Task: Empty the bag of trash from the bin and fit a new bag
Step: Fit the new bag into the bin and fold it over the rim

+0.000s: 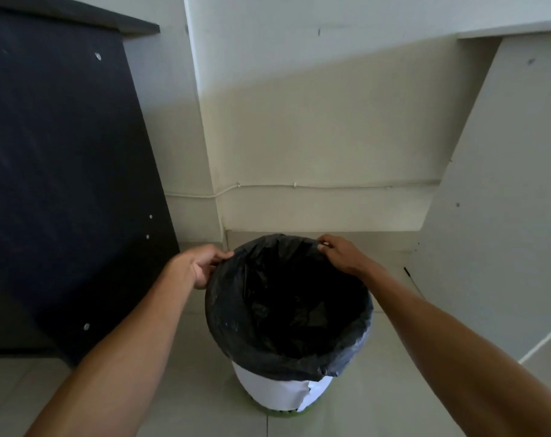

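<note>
A round bin [277, 392] with a white wrapped side and a green base stands on the tiled floor in a wall corner. A black trash bag [233, 313] lines it, its edge folded down over the rim. My left hand [201, 263] pinches the bag's edge at the far left of the rim. On the far right of the rim, my right hand [340, 252] grips the bag's edge with fingers curled over it. The bag's inside is dark, and I cannot tell what lies in it.
A tall dark cabinet panel [63, 184] stands close on the left. Cream walls [315, 152] close off the back and right, with a thin white cable [294, 185] clipped along the back wall. Pale floor tiles [378, 405] surround the bin.
</note>
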The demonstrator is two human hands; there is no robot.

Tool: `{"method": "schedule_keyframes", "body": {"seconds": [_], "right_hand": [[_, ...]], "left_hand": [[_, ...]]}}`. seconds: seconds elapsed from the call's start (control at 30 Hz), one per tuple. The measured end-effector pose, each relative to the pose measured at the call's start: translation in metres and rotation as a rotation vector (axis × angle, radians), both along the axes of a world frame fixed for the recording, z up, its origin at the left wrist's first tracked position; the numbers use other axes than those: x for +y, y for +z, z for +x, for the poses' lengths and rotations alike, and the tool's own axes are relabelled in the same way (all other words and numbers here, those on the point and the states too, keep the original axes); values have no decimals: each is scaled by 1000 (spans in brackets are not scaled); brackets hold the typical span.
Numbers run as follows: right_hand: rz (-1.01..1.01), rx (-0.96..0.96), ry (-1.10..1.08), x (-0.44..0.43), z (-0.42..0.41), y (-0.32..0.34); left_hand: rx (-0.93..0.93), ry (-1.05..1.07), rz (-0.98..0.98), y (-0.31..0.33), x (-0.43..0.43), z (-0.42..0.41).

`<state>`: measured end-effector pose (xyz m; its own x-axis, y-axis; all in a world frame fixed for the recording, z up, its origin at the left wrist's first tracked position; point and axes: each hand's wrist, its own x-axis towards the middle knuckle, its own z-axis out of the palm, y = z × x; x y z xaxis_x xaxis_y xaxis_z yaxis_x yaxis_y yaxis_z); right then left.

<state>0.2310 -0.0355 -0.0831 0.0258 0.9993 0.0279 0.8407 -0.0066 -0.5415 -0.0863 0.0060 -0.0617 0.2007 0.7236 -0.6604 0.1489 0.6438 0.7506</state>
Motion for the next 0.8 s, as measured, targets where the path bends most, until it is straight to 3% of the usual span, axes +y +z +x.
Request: {"method": "schedule_keyframes", "body": {"seconds": [0.8], "right_hand": [[7, -78, 91, -1, -17, 5]], "left_hand": [[113, -164, -19, 9, 17, 8]]}}
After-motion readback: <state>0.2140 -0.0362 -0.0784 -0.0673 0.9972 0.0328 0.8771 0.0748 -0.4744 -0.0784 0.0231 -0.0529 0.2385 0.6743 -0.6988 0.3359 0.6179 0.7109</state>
